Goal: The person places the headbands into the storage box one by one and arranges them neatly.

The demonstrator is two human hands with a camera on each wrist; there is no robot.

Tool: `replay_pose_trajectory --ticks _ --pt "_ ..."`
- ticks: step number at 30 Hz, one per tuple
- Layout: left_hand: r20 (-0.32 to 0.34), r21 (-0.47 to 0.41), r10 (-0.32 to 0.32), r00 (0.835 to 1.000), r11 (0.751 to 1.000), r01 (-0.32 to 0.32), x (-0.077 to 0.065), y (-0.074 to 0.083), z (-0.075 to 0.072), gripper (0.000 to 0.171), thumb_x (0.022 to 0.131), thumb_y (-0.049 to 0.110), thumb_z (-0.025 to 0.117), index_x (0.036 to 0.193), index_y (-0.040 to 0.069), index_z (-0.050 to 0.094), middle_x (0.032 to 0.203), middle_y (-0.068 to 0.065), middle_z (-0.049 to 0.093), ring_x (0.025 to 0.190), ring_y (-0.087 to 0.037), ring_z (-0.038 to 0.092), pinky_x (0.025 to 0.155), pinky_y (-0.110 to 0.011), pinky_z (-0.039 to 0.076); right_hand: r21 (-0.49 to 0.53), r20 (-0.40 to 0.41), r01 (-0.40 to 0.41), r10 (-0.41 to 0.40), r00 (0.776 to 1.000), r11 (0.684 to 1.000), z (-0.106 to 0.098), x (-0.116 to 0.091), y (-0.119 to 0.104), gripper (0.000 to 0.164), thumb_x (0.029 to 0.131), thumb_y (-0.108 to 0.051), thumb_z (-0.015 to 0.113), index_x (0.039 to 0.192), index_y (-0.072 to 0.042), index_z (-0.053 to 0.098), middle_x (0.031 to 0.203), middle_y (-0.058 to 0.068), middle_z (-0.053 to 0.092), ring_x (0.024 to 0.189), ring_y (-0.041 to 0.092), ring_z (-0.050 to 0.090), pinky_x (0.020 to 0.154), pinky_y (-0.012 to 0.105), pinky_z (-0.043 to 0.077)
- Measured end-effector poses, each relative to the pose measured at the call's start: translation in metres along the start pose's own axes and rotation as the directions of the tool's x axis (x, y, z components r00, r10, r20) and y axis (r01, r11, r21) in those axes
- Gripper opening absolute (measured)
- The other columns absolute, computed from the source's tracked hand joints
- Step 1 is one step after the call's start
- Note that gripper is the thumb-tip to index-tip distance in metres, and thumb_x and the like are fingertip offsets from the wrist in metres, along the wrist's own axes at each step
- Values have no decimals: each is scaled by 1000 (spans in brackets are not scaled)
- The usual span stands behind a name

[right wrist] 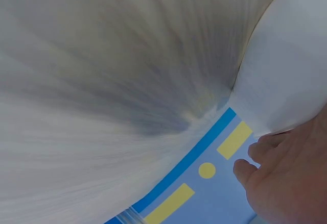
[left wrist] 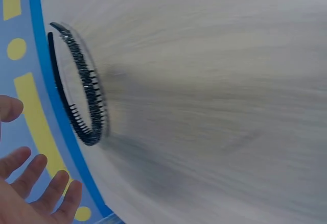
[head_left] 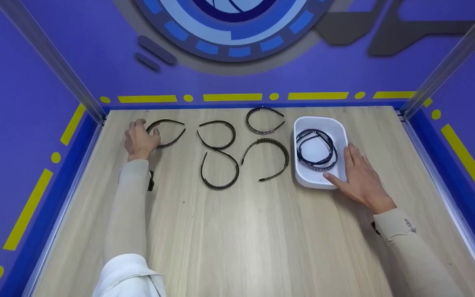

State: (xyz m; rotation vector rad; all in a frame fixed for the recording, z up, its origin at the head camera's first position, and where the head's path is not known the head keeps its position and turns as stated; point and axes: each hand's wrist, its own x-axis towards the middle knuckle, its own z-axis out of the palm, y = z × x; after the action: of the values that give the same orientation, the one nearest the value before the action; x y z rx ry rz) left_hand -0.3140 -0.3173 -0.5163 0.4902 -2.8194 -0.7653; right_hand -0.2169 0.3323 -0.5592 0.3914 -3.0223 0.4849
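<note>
White plastic open-topped box, head view, right side of the pale wood-grain worktop. Inside: several overlapping dark hoop headbands, count unclear. Right grip holds its side wall, thumb over the rim, fingers outside. Left grip arches, parted, at the bend of a black, toothed, hoop-shaped headband, far left; four other dark thin headbands lie between. Step, as judged: reaching for that left one; next move calls for pinching it, then carrying it boxward. Left wrist view: fingers spread, nothing held. Right wrist view: fingers against box; its contents hidden.
</note>
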Motion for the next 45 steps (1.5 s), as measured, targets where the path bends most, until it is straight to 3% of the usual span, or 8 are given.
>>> replay_pose_trajectory --ticks 7,13,22,32,37,40,45 --pt "69 -55 -88 994 994 92 -5 -12 10 67 103 32 59 158 -3 41 156 -29 46 141 -52 48 113 -65 46 15 0 -2 2 1000 1000 0 1 0 115 99 -69 59 167 8 9 175 33 9 163 50 12 131 65 16" --pt "101 -98 -116 988 987 126 -9 -17 18 69 104 29 59 158 -8 36 153 -33 46 144 -50 46 120 -58 42 19 -6 -2 2 1000 1000 1 1 2 115 98 -68 60 167 9 10 175 33 10 163 49 12 130 66 16" --pt "136 -190 -195 971 957 218 -16 -18 19 58 102 20 58 148 -10 40 146 -35 49 137 -53 52 118 -59 45 7 -2 4 -4 1000 1000 2 1 1 115 98 -68 61 167 9 9 175 33 10 163 50 13 129 67 18" --pt "168 -207 -177 970 956 210 -14 -16 15 67 98 6 57 159 -8 33 153 -35 49 141 -50 51 118 -57 45 17 0 -5 5 1000 1000 1 0 1 116 98 -69 60 167 8 7 175 32 9 163 49 12 130 65 17" --pt "185 -183 -176 967 960 210 -14 -15 13 64 96 8 57 156 -8 39 150 -33 52 139 -49 53 116 -57 46 14 11 -11 11 1000 1000 1 0 1 116 98 -69 59 167 8 6 176 32 7 163 49 11 131 64 16" --pt "206 -151 -193 959 962 226 -16 -13 12 55 95 10 57 145 -10 48 144 -33 55 131 -48 56 111 -57 50 12 6 -9 9 1000 1000 1 1 1 116 98 -69 59 167 8 7 175 32 8 163 49 12 131 65 16" --pt "235 -91 -223 946 964 250 -20 -11 11 33 93 13 57 119 -8 62 119 -26 62 98 -34 57 82 -45 55 3 -9 4 -4 1000 1000 1 1 1 115 98 -68 61 166 10 10 175 32 11 163 49 14 130 65 17"
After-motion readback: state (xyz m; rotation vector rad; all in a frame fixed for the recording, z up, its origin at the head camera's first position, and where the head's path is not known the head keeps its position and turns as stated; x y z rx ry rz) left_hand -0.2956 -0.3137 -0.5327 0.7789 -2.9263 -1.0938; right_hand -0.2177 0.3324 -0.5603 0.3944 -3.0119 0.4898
